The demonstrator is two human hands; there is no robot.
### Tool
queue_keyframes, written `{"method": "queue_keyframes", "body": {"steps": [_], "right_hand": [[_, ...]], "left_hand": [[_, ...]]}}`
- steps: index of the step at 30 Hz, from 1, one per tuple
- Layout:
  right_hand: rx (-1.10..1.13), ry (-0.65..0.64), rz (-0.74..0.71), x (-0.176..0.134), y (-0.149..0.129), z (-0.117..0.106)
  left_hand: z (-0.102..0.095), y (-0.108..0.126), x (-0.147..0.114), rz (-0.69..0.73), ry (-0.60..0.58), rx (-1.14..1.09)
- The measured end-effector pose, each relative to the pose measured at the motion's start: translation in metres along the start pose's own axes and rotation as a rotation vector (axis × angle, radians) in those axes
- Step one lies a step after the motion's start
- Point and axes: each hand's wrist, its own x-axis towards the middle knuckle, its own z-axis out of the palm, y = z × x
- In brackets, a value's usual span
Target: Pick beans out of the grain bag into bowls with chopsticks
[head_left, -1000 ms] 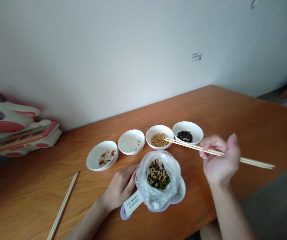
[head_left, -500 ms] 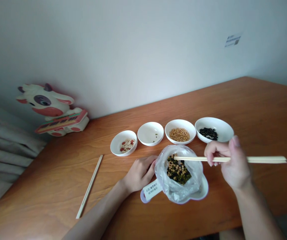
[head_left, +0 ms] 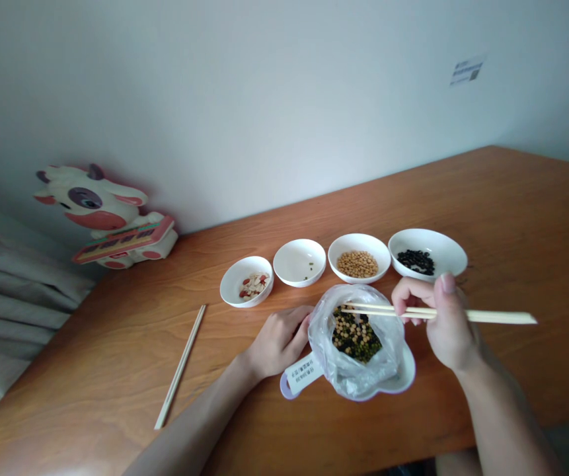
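A clear plastic bag (head_left: 321, 330) of mixed beans (head_left: 356, 335) stands open in a white and lilac tray (head_left: 407, 377) with a labelled handle (head_left: 304, 375). My left hand (head_left: 280, 340) rests on the table, its fingers closed at the left edge of the bag; the fingertips are partly hidden. In my right hand (head_left: 445, 324) is a pair of chopsticks (head_left: 416, 311), held nearly level. Their tips are slightly apart over the far-left part of the beans. Whether a bean sits between the tips is too small to tell.
Behind the bag stand four white bowls: one with pale and red pieces (head_left: 247, 282), one with a few green beans (head_left: 299, 262), one with yellow beans (head_left: 359, 258), one with black beans (head_left: 428, 254). Another pair of chopsticks (head_left: 180, 367) lies left. A toy cow (head_left: 108, 218) leans by the wall.
My right hand has shifted a little left and the chopsticks' tips have spread from together to slightly apart over the beans. My left hand has stayed at the bag.
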Motion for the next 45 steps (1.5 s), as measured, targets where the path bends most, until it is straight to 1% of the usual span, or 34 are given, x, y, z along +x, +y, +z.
{"method": "queue_keyframes", "body": {"steps": [10,16,22,28,35,38,45], "right_hand": [[-0.042,-0.009,-0.031,-0.001,0.001,0.000],[-0.047,0.034,-0.065,-0.002,0.004,-0.002],[-0.149,-0.018,-0.146,-0.002,0.002,0.000],[-0.136,-0.029,-0.191,-0.003,-0.004,0.004],[-0.138,-0.037,-0.218,-0.003,-0.004,0.008],[-0.130,0.000,-0.210,-0.002,-0.006,0.012],[-0.085,0.155,-0.140,-0.001,-0.009,0.021]], "left_hand": [[-0.001,0.001,0.000,0.003,-0.007,-0.017],[-0.001,0.003,0.000,0.002,-0.005,-0.018],[-0.002,0.003,0.000,0.004,-0.011,-0.024],[0.000,-0.001,0.001,0.010,-0.014,-0.019],[-0.001,-0.002,0.001,0.011,-0.013,-0.018],[-0.001,-0.002,0.000,0.014,-0.013,-0.022],[-0.001,-0.001,0.001,0.015,-0.009,-0.026]]}}
